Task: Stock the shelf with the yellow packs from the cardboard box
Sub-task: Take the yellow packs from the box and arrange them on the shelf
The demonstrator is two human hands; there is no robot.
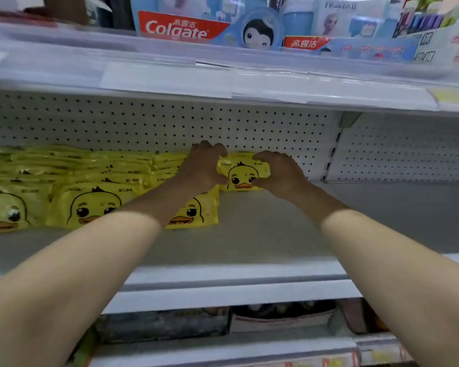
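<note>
Forearms (72,268) cross shelf (276,234) front edge | left hand (202,168) and right hand (278,173) clamp yellow pack (243,176) by its ends | pack sits at rear edge, just right of stocked packs (90,186) | step (judged): seating pack | next: release, return to cardboard box, out of view

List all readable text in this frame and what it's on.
"Colgate", "高露洁" above it: red toothpaste box on upper shelf.
"高露洁": small red carton right of it.
"FROZEN II", blurred: pale blue box.
Small print on the yellow duck-face pack: too blurred.
White shelf-edge price strips: unreadable.
White signs at far right: too blurred.
</note>
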